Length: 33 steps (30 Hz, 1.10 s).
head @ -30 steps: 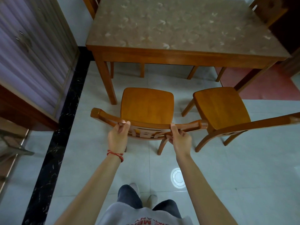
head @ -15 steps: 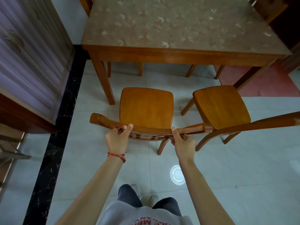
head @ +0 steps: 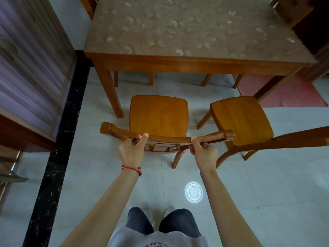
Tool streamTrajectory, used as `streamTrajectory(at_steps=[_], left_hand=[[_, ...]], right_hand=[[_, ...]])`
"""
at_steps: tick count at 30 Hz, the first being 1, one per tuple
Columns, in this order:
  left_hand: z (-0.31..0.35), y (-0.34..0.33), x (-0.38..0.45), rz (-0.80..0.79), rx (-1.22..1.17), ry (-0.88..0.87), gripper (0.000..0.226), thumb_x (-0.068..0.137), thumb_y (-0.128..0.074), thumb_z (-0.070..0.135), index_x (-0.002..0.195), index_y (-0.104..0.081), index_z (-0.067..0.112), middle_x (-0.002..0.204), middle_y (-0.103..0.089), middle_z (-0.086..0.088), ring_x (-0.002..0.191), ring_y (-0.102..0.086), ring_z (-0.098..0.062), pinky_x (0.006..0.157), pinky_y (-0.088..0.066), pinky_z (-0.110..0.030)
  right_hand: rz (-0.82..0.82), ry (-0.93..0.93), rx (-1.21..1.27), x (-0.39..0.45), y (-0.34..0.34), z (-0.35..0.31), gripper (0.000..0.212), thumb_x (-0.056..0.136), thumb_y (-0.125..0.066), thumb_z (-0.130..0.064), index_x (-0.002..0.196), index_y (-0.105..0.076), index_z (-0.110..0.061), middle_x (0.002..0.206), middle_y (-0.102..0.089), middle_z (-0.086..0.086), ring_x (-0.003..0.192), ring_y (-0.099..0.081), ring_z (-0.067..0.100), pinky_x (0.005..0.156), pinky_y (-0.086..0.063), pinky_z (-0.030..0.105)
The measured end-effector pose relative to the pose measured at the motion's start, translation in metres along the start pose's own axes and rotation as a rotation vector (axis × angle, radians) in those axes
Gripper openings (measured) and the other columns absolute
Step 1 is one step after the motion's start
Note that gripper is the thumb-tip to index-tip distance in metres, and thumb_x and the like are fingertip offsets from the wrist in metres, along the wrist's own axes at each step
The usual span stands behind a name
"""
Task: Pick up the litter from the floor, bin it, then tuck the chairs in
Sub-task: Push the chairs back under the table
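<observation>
A wooden chair [head: 159, 115] stands on the tiled floor just short of the wooden table [head: 194, 64], its seat outside the table's edge. My left hand [head: 132, 148] grips the left part of its curved top rail and my right hand [head: 203, 152] grips the right part. A second wooden chair [head: 242, 120] stands to the right, turned at an angle, its backrest reaching off the right edge. The table has a patterned brown top and its near left leg is close to the first chair's seat.
A cabinet with purple panels [head: 26, 77] lines the left side behind a black marble strip [head: 57, 148]. A red mat [head: 292, 93] lies under the table's right end. Legs of other chairs [head: 151, 78] show beyond the table. A round floor drain [head: 194, 192] is near my feet.
The chair has stayed in both hands and come slightly closer to the table's left leg. My view has shifted a little to the left.
</observation>
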<state>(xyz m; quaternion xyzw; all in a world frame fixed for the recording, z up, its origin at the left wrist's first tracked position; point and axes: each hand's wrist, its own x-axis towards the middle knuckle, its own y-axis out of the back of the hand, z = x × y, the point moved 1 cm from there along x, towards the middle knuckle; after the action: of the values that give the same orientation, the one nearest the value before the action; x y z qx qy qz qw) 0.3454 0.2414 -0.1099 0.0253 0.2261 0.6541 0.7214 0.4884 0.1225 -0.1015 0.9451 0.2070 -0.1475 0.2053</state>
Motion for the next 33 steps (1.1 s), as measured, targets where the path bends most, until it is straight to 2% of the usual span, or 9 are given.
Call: streamTrajectory(at_steps=[3,7,13,17,20,24,26,30,33], left_hand=[[0.013,-0.014,0.007,0.020,-0.014,-0.010,0.026,0.078,-0.068,0.034,0.074,-0.065,0.009,0.074,-0.065,-0.006,0.075,-0.060,-0.020,0.074,-0.045,-0.028],[0.030,-0.035,0.014,0.035,-0.026,0.006,0.029,0.080,-0.067,0.031,0.082,-0.066,0.003,0.077,-0.063,-0.007,0.075,-0.057,-0.018,0.072,-0.042,-0.027],[0.034,-0.056,0.038,0.038,-0.041,0.048,0.028,0.078,-0.068,0.031,0.077,-0.065,0.004,0.075,-0.063,-0.009,0.075,-0.059,-0.021,0.074,-0.045,-0.029],[0.045,-0.067,0.059,0.056,-0.041,0.056,0.028,0.079,-0.066,0.032,0.078,-0.064,0.005,0.078,-0.064,-0.009,0.079,-0.059,-0.021,0.075,-0.040,-0.027],[0.052,-0.076,0.072,0.060,-0.052,0.064,0.027,0.080,-0.066,0.032,0.081,-0.065,0.005,0.081,-0.064,-0.008,0.081,-0.059,-0.020,0.076,-0.041,-0.028],[0.062,-0.088,0.091,0.062,-0.064,0.059,0.032,0.079,-0.066,0.033,0.083,-0.067,0.001,0.086,-0.068,-0.012,0.084,-0.062,-0.023,0.077,-0.044,-0.029],[0.065,-0.095,0.105,0.062,-0.073,0.062,0.032,0.078,-0.067,0.035,0.077,-0.066,0.003,0.086,-0.069,-0.014,0.086,-0.064,-0.025,0.078,-0.045,-0.029],[0.074,-0.106,0.133,0.058,-0.094,0.079,0.029,0.074,-0.070,0.039,0.065,-0.063,0.012,0.083,-0.070,-0.014,0.086,-0.067,-0.027,0.087,-0.052,-0.043],[0.083,-0.114,0.153,0.048,-0.092,0.074,0.027,0.073,-0.070,0.039,0.060,-0.062,0.017,0.081,-0.069,-0.014,0.084,-0.067,-0.027,0.086,-0.052,-0.046]], right_hand=[[0.017,0.033,0.011,0.019,0.003,-0.013,0.025,0.088,-0.058,-0.028,0.063,-0.059,-0.022,0.067,-0.064,-0.003,0.066,-0.064,0.014,0.070,-0.053,0.027],[-0.002,0.048,0.013,0.047,0.003,-0.026,0.022,0.088,-0.058,-0.025,0.067,-0.060,-0.022,0.073,-0.065,-0.001,0.069,-0.065,0.015,0.073,-0.054,0.029],[-0.064,0.043,-0.022,0.080,-0.005,-0.029,0.023,0.087,-0.059,-0.027,0.065,-0.061,-0.020,0.068,-0.066,-0.002,0.067,-0.066,0.014,0.073,-0.055,0.031],[-0.091,0.063,-0.034,0.102,-0.015,-0.039,0.028,0.086,-0.060,-0.030,0.068,-0.064,-0.009,0.065,-0.067,0.008,0.066,-0.068,0.022,0.070,-0.056,0.036],[-0.113,0.095,-0.040,0.115,-0.020,-0.049,0.030,0.087,-0.059,-0.029,0.062,-0.061,-0.013,0.058,-0.063,0.002,0.054,-0.062,0.017,0.059,-0.054,0.029],[-0.136,0.111,-0.049,0.136,-0.026,-0.064,0.037,0.088,-0.058,-0.028,0.054,-0.056,-0.015,0.049,-0.059,-0.005,0.049,-0.057,0.018,0.039,-0.045,0.016],[-0.142,0.101,-0.040,0.148,-0.031,-0.072,0.038,0.088,-0.059,-0.028,0.052,-0.056,-0.014,0.043,-0.058,-0.008,0.051,-0.059,0.015,0.044,-0.046,0.019],[-0.144,0.072,-0.028,0.170,-0.046,-0.084,0.035,0.086,-0.061,-0.032,0.058,-0.057,-0.011,0.060,-0.064,0.001,0.067,-0.066,0.020,0.065,-0.054,0.031],[-0.126,0.074,-0.043,0.189,-0.058,-0.093,0.036,0.085,-0.062,-0.034,0.058,-0.056,-0.010,0.065,-0.065,0.007,0.071,-0.068,0.025,0.071,-0.056,0.038]])
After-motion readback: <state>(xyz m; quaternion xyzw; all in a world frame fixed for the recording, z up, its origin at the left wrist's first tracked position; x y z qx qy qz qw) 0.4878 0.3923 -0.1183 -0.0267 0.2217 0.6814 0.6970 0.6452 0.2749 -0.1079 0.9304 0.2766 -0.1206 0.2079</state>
